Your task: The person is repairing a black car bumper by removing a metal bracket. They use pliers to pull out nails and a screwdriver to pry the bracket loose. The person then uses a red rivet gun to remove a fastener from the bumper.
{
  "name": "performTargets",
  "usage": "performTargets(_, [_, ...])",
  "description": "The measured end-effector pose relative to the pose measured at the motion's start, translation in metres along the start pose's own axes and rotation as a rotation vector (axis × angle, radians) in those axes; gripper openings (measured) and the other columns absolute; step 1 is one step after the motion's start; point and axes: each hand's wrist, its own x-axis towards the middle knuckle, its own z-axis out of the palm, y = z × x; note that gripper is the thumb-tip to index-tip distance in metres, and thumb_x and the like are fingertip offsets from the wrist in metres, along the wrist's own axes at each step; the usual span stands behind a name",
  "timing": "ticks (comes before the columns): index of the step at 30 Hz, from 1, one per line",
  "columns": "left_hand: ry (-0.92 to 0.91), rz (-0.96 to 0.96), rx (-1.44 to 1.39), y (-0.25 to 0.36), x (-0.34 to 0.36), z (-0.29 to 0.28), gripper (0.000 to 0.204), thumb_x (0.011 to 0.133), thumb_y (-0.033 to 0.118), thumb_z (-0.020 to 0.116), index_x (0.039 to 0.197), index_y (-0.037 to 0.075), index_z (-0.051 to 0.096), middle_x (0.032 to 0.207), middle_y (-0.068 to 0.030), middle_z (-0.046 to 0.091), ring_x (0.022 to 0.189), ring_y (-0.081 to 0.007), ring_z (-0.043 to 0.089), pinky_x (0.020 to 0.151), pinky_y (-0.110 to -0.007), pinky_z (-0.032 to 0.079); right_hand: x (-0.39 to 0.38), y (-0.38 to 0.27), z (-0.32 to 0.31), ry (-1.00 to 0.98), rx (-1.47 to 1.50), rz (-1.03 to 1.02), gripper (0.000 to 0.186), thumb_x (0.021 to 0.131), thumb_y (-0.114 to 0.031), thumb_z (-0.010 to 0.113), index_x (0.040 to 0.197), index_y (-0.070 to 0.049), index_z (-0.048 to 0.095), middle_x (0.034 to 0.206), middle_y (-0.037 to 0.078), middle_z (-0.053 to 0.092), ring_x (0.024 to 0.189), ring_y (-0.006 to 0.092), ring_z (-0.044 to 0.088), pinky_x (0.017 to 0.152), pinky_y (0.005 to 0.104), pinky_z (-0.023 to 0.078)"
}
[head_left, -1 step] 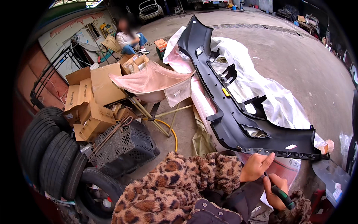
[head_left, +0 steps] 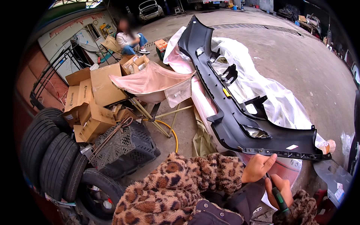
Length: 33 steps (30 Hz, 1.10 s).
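Note:
A black car bumper (head_left: 288, 135), its inner side up, stretches away from me. My left hand (head_left: 258, 168) is closed at its near edge, the thumb pressed along the strip of clips and slots; the fingertips are partly hidden. Just below, my right hand (head_left: 283, 190) is wrapped round a screwdriver (head_left: 278, 197) with a green and black handle. Its shaft points up toward the left hand and the bumper edge, and its tip is hidden.
White plastic wrapping (head_left: 258, 84) lies under the bumper. On the left are a pink folding chair (head_left: 150, 80), cardboard boxes (head_left: 107, 83), a black crate (head_left: 123, 148) and stacked tyres (head_left: 47, 150). A person (head_left: 129, 39) sits farther back. A grey panel (head_left: 332, 180) lies at right.
The screwdriver handle has swung slightly to the left and stands steeper, as my right hand has turned with it. My left hand and the bumper have hardly moved.

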Motion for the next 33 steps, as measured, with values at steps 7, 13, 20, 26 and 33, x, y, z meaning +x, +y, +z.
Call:
performTargets(7, [0.009, 0.027, 0.088, -0.013, 0.006, 0.013, 0.052, 0.107, 0.029, 0.048, 0.070, -0.007, 0.054, 0.060, -0.0201, 0.051, 0.052, -0.0299, 0.041, 0.054, -0.041, 0.039, 0.002, 0.001, -0.012, 0.039, -1.235, -0.359, 0.023, 0.088, -0.028, 0.066, 0.082, -0.007, 0.058, 0.064, 0.010, 0.057, 0.048, 0.0283, 0.058, 0.045, 0.0400, 0.045])
performTargets(13, [0.037, -0.031, 0.100, -0.009, 0.002, 0.006, 0.050, 0.107, 0.030, 0.049, 0.074, -0.006, 0.058, 0.062, -0.0216, 0.052, 0.053, -0.0304, 0.043, 0.055, -0.041, 0.041, 0.012, 0.011, -0.014, -0.099, -0.539, -0.272, 0.021, 0.095, -0.023, 0.060, 0.092, -0.002, 0.065, 0.059, 0.006, 0.056, 0.045, 0.0204, 0.055, 0.042, 0.0319, 0.042])
performTargets(20, [-0.001, 0.067, 0.102, -0.004, 0.009, 0.007, 0.051, 0.107, 0.031, 0.047, 0.073, -0.006, 0.055, 0.059, -0.0190, 0.048, 0.052, -0.0238, 0.040, 0.053, -0.039, 0.039, 0.005, 0.011, -0.018, -0.370, 1.130, 0.608, 0.042, 0.107, -0.036, 0.043, 0.101, 0.002, 0.060, 0.056, 0.001, 0.042, 0.039, 0.0111, 0.038, 0.035, 0.0271, 0.030])
performTargets(26, [-0.100, -0.025, 0.039, -0.006, 0.014, -0.003, 0.057, 0.107, 0.037, 0.047, 0.067, -0.003, 0.056, 0.054, -0.0107, 0.047, 0.049, -0.0172, 0.044, 0.050, -0.037, 0.037, -0.007, 0.003, 0.008, -0.183, 1.103, 0.579, 0.037, 0.105, -0.037, 0.049, 0.104, -0.001, 0.059, 0.058, -0.001, 0.041, 0.041, 0.0112, 0.043, 0.038, 0.0271, 0.034])
performTargets(33, [-0.217, -0.252, -0.227, -0.032, 0.042, -0.014, 0.063, 0.108, 0.047, 0.036, 0.064, 0.006, 0.051, 0.056, -0.0066, 0.051, 0.052, -0.0136, 0.048, 0.049, -0.027, 0.037, -0.025, 0.029, 0.015, 0.243, -0.587, -0.128, 0.028, 0.093, -0.029, 0.067, 0.085, -0.006, 0.054, 0.062, 0.009, 0.053, 0.051, 0.0286, 0.060, 0.046, 0.0402, 0.047])
